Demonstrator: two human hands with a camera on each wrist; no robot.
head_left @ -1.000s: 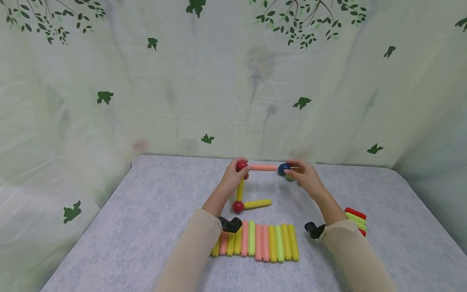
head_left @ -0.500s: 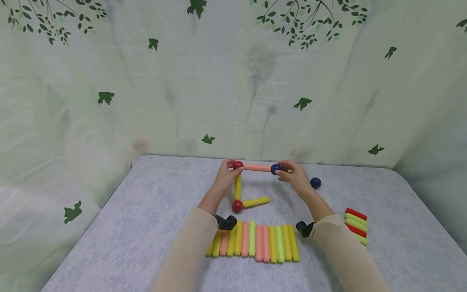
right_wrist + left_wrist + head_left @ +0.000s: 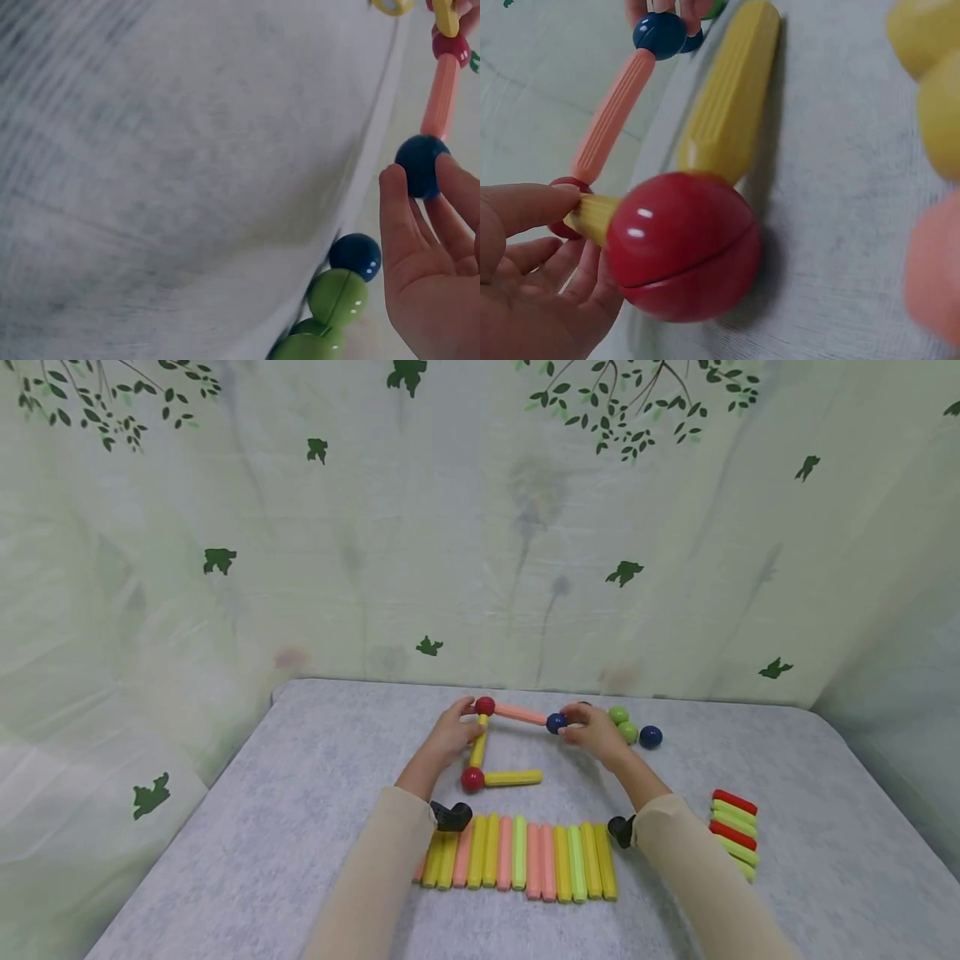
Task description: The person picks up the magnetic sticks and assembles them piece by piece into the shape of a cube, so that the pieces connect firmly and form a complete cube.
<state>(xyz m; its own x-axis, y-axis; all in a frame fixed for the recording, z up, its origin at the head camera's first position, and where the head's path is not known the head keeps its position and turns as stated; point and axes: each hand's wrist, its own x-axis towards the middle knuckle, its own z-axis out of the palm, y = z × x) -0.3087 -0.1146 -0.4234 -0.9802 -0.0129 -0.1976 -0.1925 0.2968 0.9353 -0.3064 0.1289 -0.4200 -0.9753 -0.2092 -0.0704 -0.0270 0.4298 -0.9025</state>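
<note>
Two hands are engaged at the far middle of the grey bench (image 3: pixel 300 827). An upper red ball (image 3: pixel 484 706) is pinched by the left hand (image 3: pixel 452 737), fingers curled about it; from this ball a short yellow stick (image 3: pixel 477 748) runs down to a lower red ball (image 3: pixel 472 779), which rests on the bench with a second yellow stick (image 3: pixel 513 777) lying flat from it to the right. A pink stick (image 3: pixel 520 714) is joined to the upper red ball and slopes slightly down to a dark blue ball (image 3: pixel 556 722), which is pinched between thumb and fingertips of the right hand (image 3: pixel 596 735). Just right of that hand, two green balls (image 3: pixel 623 723) and a loose blue ball (image 3: pixel 650 736) are lying close together on the bench. One row of sticks (image 3: pixel 517 862) in yellow, pink and light green is laid side by side at the near edge, between the forearms. One small stack of red and green sticks (image 3: pixel 734 832) is placed well apart at the right. Beige sleeves (image 3: pixel 375 868) are worn on both arms. A leaf-printed curtain (image 3: pixel 480 527) hangs behind.
</note>
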